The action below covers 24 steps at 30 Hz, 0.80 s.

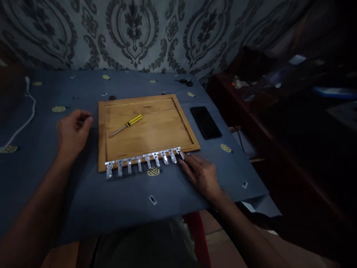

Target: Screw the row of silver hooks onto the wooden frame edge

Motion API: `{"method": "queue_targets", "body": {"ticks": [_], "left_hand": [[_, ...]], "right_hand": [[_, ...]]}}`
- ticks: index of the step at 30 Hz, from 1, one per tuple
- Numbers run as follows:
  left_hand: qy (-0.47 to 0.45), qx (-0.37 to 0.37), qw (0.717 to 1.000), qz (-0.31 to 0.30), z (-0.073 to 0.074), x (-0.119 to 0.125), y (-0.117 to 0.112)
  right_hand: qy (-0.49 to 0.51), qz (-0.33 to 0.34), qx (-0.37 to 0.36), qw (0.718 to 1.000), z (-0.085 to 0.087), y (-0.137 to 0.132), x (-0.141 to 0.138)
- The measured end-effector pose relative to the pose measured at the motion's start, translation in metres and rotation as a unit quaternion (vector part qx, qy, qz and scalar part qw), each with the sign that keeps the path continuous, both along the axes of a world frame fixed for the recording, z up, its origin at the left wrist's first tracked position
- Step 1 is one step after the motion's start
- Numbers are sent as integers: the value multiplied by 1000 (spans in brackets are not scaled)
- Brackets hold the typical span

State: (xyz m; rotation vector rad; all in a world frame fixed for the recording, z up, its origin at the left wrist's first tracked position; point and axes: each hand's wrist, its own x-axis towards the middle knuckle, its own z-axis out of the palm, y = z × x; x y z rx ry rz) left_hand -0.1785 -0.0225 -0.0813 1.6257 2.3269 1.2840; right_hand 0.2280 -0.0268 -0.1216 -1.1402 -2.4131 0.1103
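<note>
A wooden tray-like board [167, 132] lies on the blue tablecloth. A yellow-handled screwdriver [126, 125] rests on it. Along its near edge sits a metal strip of several hooks [143, 160]. My right hand [201, 174] lies on the cloth at the strip's right end, fingers stretched toward the last hook and touching it. My left hand [73, 131] hovers left of the board with its fingers curled together; whether it pinches anything I cannot see.
A black phone [205, 122] lies right of the board. A white cable [26, 115] runs along the table's left side. Dark keys or a small tool [185, 81] sit at the back. A dark wooden shelf [279, 123] with clutter stands to the right.
</note>
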Motion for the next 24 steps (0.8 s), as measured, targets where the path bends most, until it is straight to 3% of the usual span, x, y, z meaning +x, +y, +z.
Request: {"method": "queue_targets", "body": {"ticks": [3,5,14,24], "left_hand": [[145,-46,987,47,-8,-20,0],[173,-83,979,67,-13,-30,-1],[156,-138,976,71,-40,-53,3],[163,-152,973,61,-46,-56,2]], "right_hand": [[2,-2,-1,1000,-1,1,0],[-4,-4,-7,1000,-1,1,0],[-21,-3,3,1000,-4,3,-1],[-17,6,28,999,-9,7,0]]}}
